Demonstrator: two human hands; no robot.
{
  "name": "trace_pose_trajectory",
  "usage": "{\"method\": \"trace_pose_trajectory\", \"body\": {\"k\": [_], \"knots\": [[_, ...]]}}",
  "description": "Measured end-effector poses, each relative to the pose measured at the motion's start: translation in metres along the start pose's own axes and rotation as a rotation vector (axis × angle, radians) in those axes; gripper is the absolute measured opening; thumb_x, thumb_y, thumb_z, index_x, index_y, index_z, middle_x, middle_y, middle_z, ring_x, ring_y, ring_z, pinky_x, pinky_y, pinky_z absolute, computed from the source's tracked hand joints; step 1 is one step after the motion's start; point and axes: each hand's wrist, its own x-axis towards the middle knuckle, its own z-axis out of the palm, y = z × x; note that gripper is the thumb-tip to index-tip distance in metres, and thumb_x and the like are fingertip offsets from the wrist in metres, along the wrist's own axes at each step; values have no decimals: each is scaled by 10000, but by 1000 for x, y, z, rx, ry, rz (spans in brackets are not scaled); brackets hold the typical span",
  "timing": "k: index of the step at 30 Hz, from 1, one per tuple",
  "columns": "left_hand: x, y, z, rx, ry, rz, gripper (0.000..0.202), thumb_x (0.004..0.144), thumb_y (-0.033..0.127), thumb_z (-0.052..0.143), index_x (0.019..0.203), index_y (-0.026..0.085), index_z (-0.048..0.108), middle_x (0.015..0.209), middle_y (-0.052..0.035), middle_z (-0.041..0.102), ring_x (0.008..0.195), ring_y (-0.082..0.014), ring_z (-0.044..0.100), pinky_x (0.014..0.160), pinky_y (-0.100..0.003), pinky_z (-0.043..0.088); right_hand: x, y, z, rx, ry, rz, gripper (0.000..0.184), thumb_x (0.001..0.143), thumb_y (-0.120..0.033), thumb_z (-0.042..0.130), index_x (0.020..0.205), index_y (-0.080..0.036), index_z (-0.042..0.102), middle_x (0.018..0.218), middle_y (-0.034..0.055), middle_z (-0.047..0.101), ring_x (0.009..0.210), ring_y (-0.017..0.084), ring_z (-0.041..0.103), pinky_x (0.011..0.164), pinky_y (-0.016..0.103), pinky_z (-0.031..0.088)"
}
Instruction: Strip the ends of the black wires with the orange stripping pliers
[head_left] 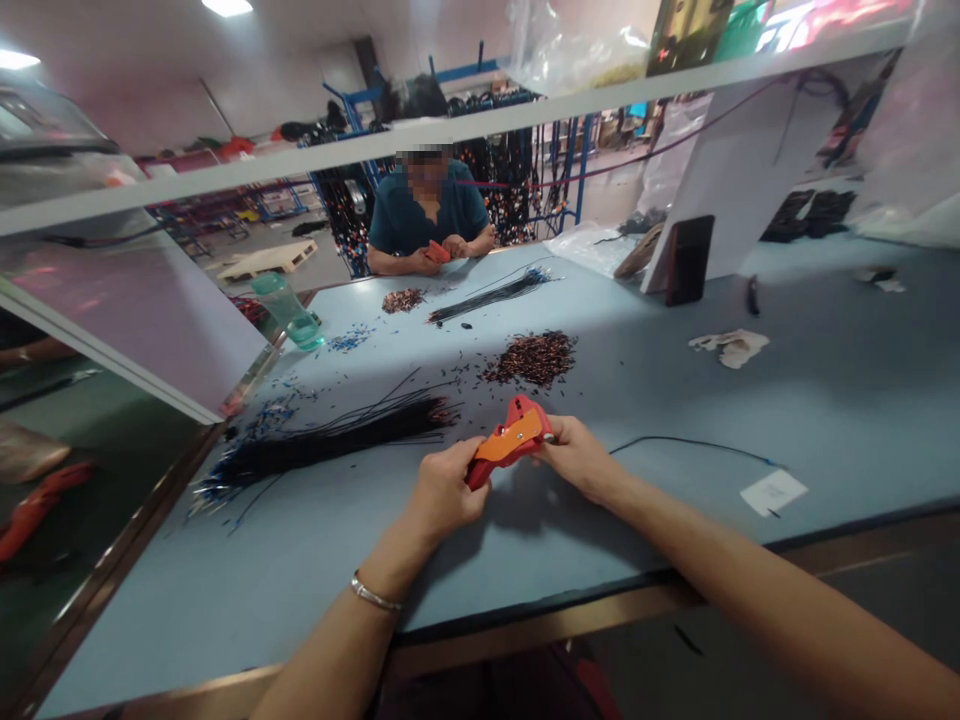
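My left hand (452, 487) is wrapped round the handles of a red and orange wire stripper (517, 435), held above the table. At the tool's jaw end, my right hand (574, 450) is closed in a pinch, its fingertips partly hidden behind the tool. A thin black wire (690, 440) runs out from under my right forearm, its blue-marked end by a white paper label (774, 492). Left of the tool lies a thick bundle of black wires (337, 437) with bared and blue ends. Just beyond the tool is a heap of small dark and copper-coloured offcuts (534, 358).
Across the table (637, 530) a co-worker (429, 215) holds another red tool. Near them lie a second wire bundle (491, 297) and a smaller offcut pile (403, 300). A green bottle (289, 312) stands at left; a phone (690, 260) leans against the right divider. A shelf bar crosses overhead.
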Motion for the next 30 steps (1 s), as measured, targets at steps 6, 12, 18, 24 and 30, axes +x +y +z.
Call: {"method": "trace_pose_trajectory", "body": {"k": [6,12,18,24,30], "knots": [[9,9,-7,-69,-59,-151,292,682,139,527,923,151,691,654,2,648,554,-116,524,591,-220,393,6,3,2,-73,39,-29,306,732,-456,638,681,-154,642,580,-26,518,539,91,405,539,225,384],[16,11,-9,-354,-155,-436,245,699,278,564,843,115,676,534,35,536,445,-98,455,477,-219,336,8,2,-1,-285,72,-96,200,778,-301,539,822,-169,683,714,8,640,622,129,515,580,239,416],[18,6,-17,-976,-151,-673,434,665,385,683,983,95,624,613,4,590,430,-96,480,417,-218,349,9,1,-12,-507,166,-218,149,798,-274,552,779,-189,672,694,7,651,620,131,536,601,241,409],[11,-2,-27,-1355,-141,-587,435,664,293,680,1050,93,644,719,-23,587,552,-111,512,509,-253,412,9,6,-29,-650,185,-159,177,818,-298,555,804,-194,696,576,-19,596,524,113,481,544,227,376],[5,-13,-32,-1588,-162,-620,439,699,300,613,1058,53,667,682,-11,499,543,-113,474,536,-283,409,6,7,-36,-837,69,-239,221,830,-190,516,910,-209,721,704,8,687,563,117,541,573,226,398]]}}
